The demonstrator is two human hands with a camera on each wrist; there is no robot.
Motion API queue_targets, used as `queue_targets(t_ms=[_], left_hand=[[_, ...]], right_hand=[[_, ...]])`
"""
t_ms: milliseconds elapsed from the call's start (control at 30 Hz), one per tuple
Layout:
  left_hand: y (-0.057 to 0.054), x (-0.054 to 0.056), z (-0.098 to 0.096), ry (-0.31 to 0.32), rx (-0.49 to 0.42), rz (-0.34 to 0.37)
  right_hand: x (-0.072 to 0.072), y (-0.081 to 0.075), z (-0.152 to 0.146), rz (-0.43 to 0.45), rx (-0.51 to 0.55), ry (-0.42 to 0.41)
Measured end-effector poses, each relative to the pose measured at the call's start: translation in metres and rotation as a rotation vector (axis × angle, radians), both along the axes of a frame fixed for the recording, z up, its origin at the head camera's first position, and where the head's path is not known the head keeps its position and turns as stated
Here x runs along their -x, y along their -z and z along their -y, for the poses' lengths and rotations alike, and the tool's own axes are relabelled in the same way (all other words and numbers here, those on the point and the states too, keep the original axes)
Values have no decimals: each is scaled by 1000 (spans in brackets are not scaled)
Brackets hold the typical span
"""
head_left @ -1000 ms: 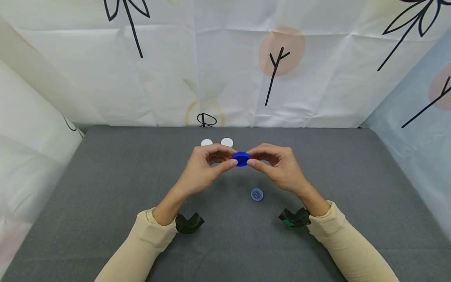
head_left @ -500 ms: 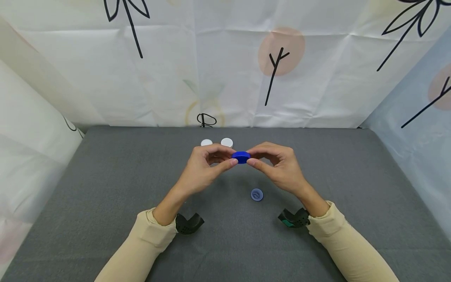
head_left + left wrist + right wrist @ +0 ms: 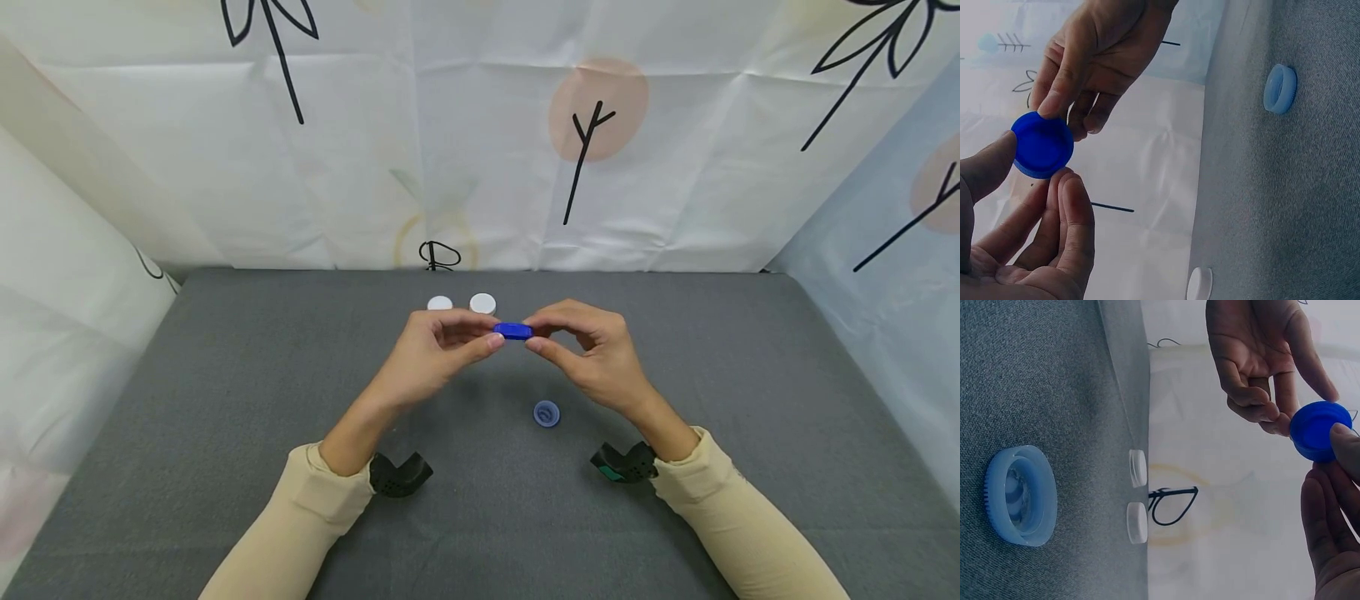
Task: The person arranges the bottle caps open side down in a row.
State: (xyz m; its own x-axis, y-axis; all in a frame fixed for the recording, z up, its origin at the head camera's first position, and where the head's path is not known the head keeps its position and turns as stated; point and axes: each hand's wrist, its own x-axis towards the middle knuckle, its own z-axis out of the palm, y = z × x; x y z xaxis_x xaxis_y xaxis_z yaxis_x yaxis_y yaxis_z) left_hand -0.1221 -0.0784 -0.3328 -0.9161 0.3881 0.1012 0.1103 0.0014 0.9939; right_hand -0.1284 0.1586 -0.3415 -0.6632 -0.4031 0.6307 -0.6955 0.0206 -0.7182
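Between both hands, raised above the table, is a dark blue bottle cap (image 3: 513,332). My left hand (image 3: 429,354) pinches its left edge between thumb and fingers. At the opposite edge, my right hand (image 3: 592,354) pinches it the same way. The head view catches the cap nearly edge-on, while the left wrist view looks into the hollow inside of the blue cap (image 3: 1044,147). A paler blue bottle cap (image 3: 547,414) lies on the table below the hands, its hollow side up.
Two white caps sit beyond the hands, the left one (image 3: 439,303) and the right one (image 3: 483,303), near the back of the grey table (image 3: 225,400). A printed white curtain (image 3: 480,150) hangs along the table's far edge.
The blue cap has tilted between the fingers, from showing its hollow inside to nearly edge-on in the head view. Both hands stay in almost the same place.
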Motion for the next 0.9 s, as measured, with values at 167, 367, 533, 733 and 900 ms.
queue_targets(t_ms=[167,367,533,733,900], left_hand=[[-1,-1,0,16,-11,43],[-1,-1,0,41,-16,66],[-1,-2,0,44,-45,53],[-1,-2,0,47,-104,17],[-1,-2,0,38,-119,-40]], right_hand=[[0,0,1,-44,7,-19],[0,0,2,-76,10,-33],[0,-1,2,-88,8,-33],[-1,-2,1,-54,-29,-38],[-2,-2,-1,71,-57,-70]])
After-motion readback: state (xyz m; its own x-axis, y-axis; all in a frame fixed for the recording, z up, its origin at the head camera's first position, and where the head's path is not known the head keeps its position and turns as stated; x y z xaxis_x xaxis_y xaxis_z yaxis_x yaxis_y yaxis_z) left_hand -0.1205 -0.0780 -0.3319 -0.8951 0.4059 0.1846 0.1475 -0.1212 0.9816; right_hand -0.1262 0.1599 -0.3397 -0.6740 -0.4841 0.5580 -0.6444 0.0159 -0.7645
